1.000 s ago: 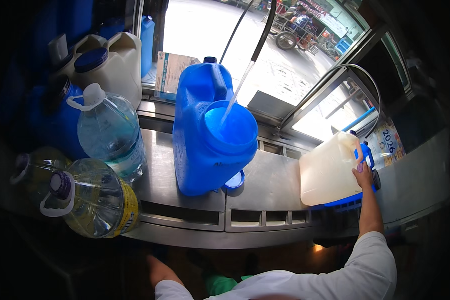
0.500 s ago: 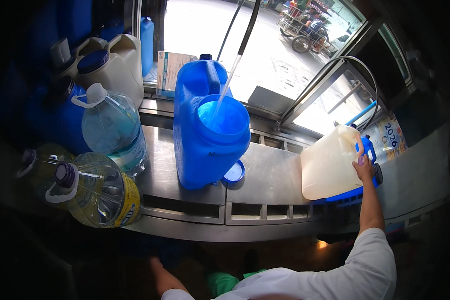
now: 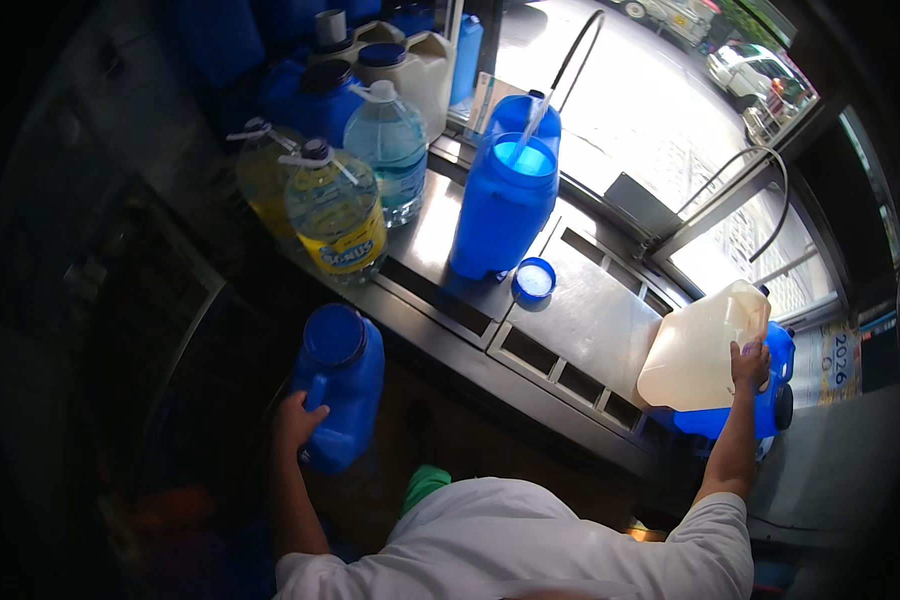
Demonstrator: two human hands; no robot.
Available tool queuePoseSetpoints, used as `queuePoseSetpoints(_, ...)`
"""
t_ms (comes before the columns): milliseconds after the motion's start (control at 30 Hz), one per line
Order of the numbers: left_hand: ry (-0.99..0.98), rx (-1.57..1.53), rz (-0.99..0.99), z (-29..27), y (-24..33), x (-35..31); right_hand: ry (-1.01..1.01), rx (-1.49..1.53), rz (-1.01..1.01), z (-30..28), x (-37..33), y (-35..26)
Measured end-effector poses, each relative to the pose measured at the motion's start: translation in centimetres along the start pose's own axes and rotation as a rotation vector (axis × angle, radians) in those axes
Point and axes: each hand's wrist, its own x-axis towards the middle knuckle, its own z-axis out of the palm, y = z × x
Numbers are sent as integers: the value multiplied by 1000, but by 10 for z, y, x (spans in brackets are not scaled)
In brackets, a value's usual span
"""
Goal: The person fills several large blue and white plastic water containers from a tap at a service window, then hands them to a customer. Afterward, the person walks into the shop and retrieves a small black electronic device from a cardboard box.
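My left hand [image 3: 298, 422] is wrapped around the side handle of a blue plastic jug [image 3: 342, 425] with a wide blue screw lid, held below the counter's front edge. Far to the right, my right hand [image 3: 750, 366] grips the handle of a whitish translucent jug [image 3: 695, 350] at the counter's end. At the back, a tall open blue water container [image 3: 500, 220] stands upright. A clear stream from a dark hose [image 3: 573, 68] runs into its wide mouth. Its round blue cap [image 3: 535, 279] lies beside its base on the steel.
Large clear bottles with looped handles, among them a yellow-labelled bottle [image 3: 338, 225] and a blue-tinted bottle [image 3: 388, 150], crowd the counter's left end. White and blue jugs [image 3: 382, 75] stand behind them. Another blue jug [image 3: 770, 405] lies beside the whitish one. The steel counter [image 3: 590, 310] has slots.
My view has swung left and down. My left arm, mostly out of sight before, now shows with a blue jug in its hand. My right hand stays on the whitish jug.
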Motion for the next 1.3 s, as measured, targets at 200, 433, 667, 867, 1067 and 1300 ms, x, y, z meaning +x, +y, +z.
queuePoseSetpoints(200, 542, 421, 176, -183, 44, -171, 204, 513, -379, 6, -61, -2)
queuePoseSetpoints(433, 1039, 504, 42, -390, -23, -255, -858, 486, -760, 62, -256, -63)
queuePoseSetpoints(667, 1117, 695, -194, -502, -47, -228, -1113, 638, -222, 12, -363, -113)
queuePoseSetpoints(867, 1093, 981, -115, -506, -166, -97, -1108, 728, -69, -22, -377, -190)
queuePoseSetpoints(1067, 746, 545, -61, -471, -342, 1, -1125, 733, -185, -71, -385, -231)
queuePoseSetpoints(1300, 538, 618, -233, -432, -440, 39, -1196, 540, -87, -106, -388, -233)
